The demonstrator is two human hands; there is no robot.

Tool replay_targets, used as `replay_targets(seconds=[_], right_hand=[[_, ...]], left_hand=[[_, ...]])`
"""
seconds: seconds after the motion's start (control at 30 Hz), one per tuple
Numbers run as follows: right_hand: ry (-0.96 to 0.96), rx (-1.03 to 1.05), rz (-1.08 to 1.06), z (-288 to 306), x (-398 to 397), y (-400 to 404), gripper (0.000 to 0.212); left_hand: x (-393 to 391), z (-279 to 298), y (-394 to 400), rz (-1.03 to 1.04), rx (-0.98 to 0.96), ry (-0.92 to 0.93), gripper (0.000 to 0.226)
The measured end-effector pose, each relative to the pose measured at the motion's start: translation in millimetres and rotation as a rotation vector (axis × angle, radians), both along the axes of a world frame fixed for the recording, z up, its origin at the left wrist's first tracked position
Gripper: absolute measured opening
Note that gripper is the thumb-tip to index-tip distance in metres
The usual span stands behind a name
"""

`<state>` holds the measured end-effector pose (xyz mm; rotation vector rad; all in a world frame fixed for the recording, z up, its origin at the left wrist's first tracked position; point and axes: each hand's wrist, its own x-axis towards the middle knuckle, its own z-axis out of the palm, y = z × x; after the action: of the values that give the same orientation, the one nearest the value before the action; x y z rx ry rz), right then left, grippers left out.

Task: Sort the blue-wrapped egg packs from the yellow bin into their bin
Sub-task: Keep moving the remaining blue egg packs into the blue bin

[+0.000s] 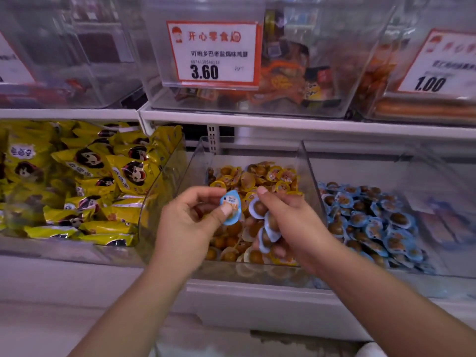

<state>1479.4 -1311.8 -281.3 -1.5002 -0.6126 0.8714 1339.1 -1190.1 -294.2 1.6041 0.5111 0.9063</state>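
Note:
A clear bin [306, 161] in the middle of the lower shelf holds yellow-wrapped egg packs [268, 176]. Over it, my left hand [188, 222] pinches one blue-wrapped egg pack [231, 207] between thumb and fingers. My right hand [293, 225] is closed on a small bunch of blue-wrapped egg packs [266, 228], close beside the left hand. To the right, a second clear bin [422, 166] is filled with blue-wrapped egg packs [371, 222].
Left of the middle bin, a clear bin holds yellow snack bags [77, 181]. The shelf above carries clear bins with price tags [213, 52] and assorted snacks. A white shelf edge [257, 292] runs below the bins.

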Motion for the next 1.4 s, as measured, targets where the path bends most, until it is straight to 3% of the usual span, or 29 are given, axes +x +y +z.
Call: replay_targets(seconds=[0.1,0.23,0.33,0.43,0.53,0.67,0.7,0.83,0.93,1.03,1.23,1.33,1.4], right_hand=[[0.301,0.118,0.079,7.0,-6.4,-5.2,0.051],[0.289,0.15,-0.039,11.4,-4.2,-13.8,0.041],[0.275,0.203,-0.168,20.6,16.7,-26.4,0.029],[0.098,0.266,-0.31,32.0,54.0,-45.4,0.014],[-0.055,0.152,-0.499,26.3,94.4,-63.3,0.018],[0.313,0.139,-0.459,8.4,130.9,-74.1,0.029],[0.287,0.099,-0.42,4.0,138.9,-76.7,0.035],[-0.192,-0.145,-0.542,-1.4,151.2,-81.3,0.039],[-0.356,-0.039,-0.64,0.6,141.3,-73.4,0.031],[-0.632,0.047,-0.606,11.0,115.6,-58.5,0.027],[-1.012,0.039,-0.089,21.8,32.3,-1.4,0.026],[-1.174,-0.199,0.295,2.7,14.7,63.6,0.042],[-1.297,-0.435,0.44,-16.6,18.0,111.1,0.051]], left_hand=[[19.2,-1.8,-18.2,0.062,0.096,-0.005,0.026],[34.9,2.6,-33.3,0.017,0.214,-0.004,0.017],[38.1,2.9,-29.6,0.059,0.192,0.029,0.019],[36.3,-4.6,-14.1,0.078,0.452,0.289,0.025],[37.6,-16.9,-4.5,0.055,0.742,0.642,0.042],[43.9,-27.6,-0.7,-0.053,0.677,0.871,0.06],[44.5,-30.4,1.2,-0.07,0.67,0.889,0.062],[44.4,-30.3,2.1,-0.084,0.738,0.94,0.062],[38.5,-21.5,-2.1,-0.088,0.791,0.98,0.056],[25.9,-11.7,-4.5,-0.136,0.834,0.981,0.047],[-10.8,-10.7,-9.1,-0.192,0.88,0.902,0.051],[-22.9,-19.9,-9.8,-0.169,0.898,0.892,0.058],[-26.6,-25.6,-9.0,-0.145,0.873,0.888,0.061]])
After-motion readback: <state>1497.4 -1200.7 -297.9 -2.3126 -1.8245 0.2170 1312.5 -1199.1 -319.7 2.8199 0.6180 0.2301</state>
